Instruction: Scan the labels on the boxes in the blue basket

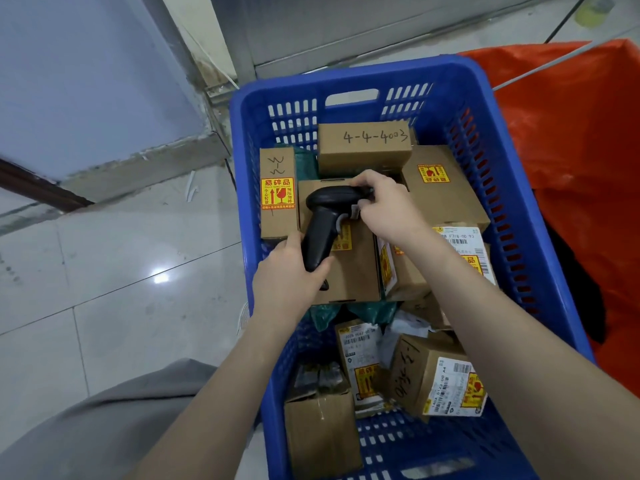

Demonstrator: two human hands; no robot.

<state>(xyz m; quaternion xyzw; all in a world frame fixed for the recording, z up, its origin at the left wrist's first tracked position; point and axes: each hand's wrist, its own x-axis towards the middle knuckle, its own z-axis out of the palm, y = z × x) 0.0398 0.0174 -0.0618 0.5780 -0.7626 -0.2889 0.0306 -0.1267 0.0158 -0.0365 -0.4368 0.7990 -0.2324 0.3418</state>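
A blue plastic basket (485,109) holds several brown cardboard boxes with yellow-red fragile stickers and white barcode labels. A black handheld barcode scanner (323,216) lies over the middle box (353,271). My left hand (289,275) grips the scanner's handle. My right hand (384,202) holds the scanner's head from the right side. A box marked "4-4-4003" (363,147) stands at the far end. A box with a white label (446,386) lies near the front right.
An orange woven sack (581,150) sits right of the basket. Glossy grey floor tiles (121,289) lie to the left, with a wall base and door frame beyond. My grey clothing (104,427) shows at the bottom left.
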